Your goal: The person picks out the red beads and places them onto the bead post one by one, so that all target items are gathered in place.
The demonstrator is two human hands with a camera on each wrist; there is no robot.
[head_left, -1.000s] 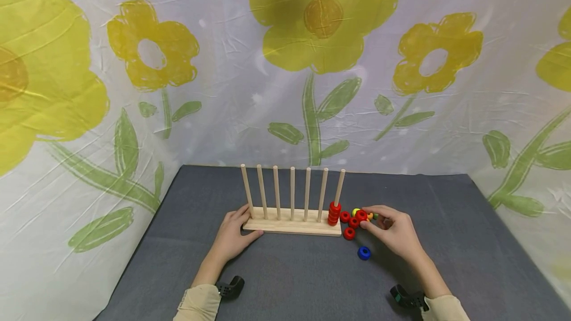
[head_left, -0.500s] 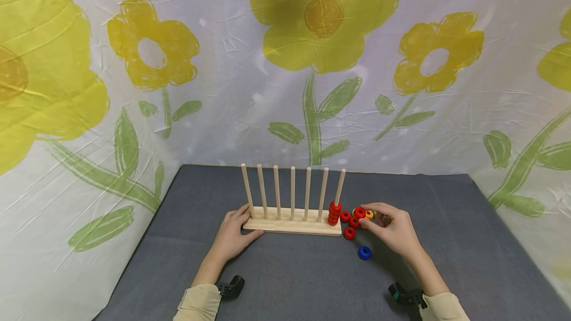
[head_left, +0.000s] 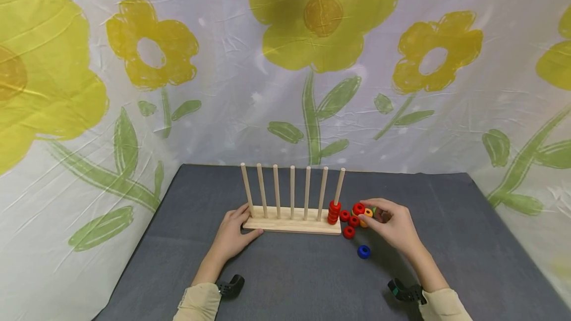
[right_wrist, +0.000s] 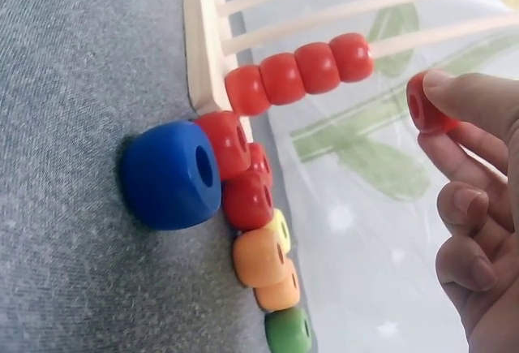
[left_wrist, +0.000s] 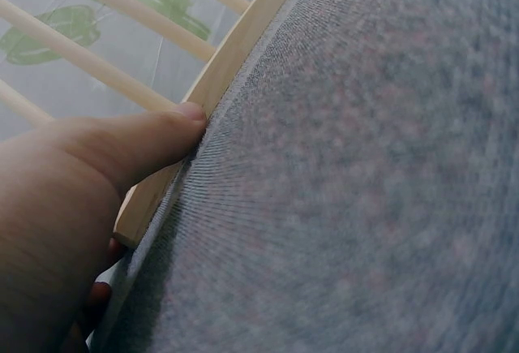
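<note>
A wooden peg stand (head_left: 292,227) with several upright pegs stands mid-table. My left hand (head_left: 229,236) grips its left end, the thumb (left_wrist: 166,138) along the front edge and the other fingers mostly hidden behind. Several red beads (right_wrist: 296,75) are stacked on the rightmost peg. Between thumb and fingers, my right hand (head_left: 394,224) pinches one red bead (right_wrist: 430,111), raised right of that stack, its hole showing in the right wrist view.
Loose red beads (head_left: 348,232), orange beads (right_wrist: 258,257), a yellow bead (right_wrist: 281,230) and a green bead (right_wrist: 288,331) lie by the stand's right end. A blue bead (head_left: 363,251) lies nearer me. Behind the table hangs a flowered cloth (head_left: 223,88).
My right hand has lifted the red bead slightly up and a little left, off the loose beads, uncovering more of the orange ones. The left hand stays on the stand.
</note>
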